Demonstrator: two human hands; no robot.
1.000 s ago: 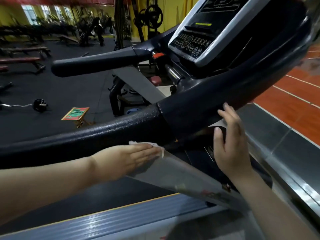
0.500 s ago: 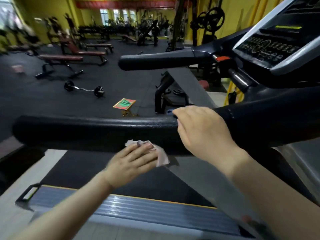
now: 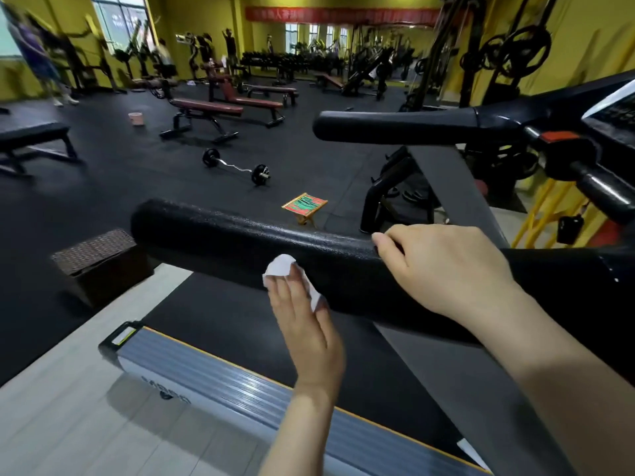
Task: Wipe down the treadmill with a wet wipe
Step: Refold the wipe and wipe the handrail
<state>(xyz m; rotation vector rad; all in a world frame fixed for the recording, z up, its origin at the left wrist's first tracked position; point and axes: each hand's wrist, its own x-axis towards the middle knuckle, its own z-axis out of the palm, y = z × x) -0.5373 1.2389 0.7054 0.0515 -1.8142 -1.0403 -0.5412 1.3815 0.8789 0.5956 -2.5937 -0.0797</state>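
Wet wipe [image 3: 290,274] lies under the flat fingers of the left hand [image 3: 305,324] against the near handrail [image 3: 223,235]; right hand [image 3: 446,266] curls over the rail; advise firm overlapping strokes toward the free end.

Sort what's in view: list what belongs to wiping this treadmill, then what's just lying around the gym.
Part of the job:
- wet wipe, pressed to the rail under the left hand
- near handrail, gripped by the right hand
- far handrail
- treadmill side rail

Just lying about:
- curl barbell
- small folding stool
- wicker box
- weight benches
- pink bucket
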